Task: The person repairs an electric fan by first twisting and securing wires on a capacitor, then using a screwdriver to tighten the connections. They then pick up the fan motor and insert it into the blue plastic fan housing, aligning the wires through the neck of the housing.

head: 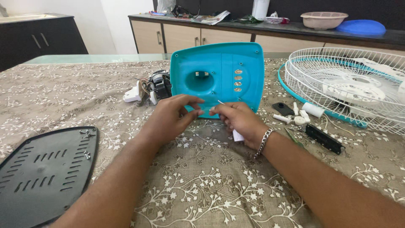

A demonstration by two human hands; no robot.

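Black base plate [44,171]: flat on the worktop [202,185], near left, slotted face up.
Motor and wiring [157,85]: far of the left hand, just left of the housing.
Left hand [171,118]: fingers curled, thumb and forefinger pinched together near the right hand's tips.
Teal housing [219,76]: centre, just beyond both hands.
Right hand [238,120]: closed on a small white part [237,136]; thin white stem [220,102] shows above the fingers.
Fan grille [350,86]: far right, lying flat.

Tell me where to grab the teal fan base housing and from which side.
Take the teal housing by its top edge, reaching from above. It stands tilted upright with that edge bare, while both hands crowd its lower edge and wired parts sit left.
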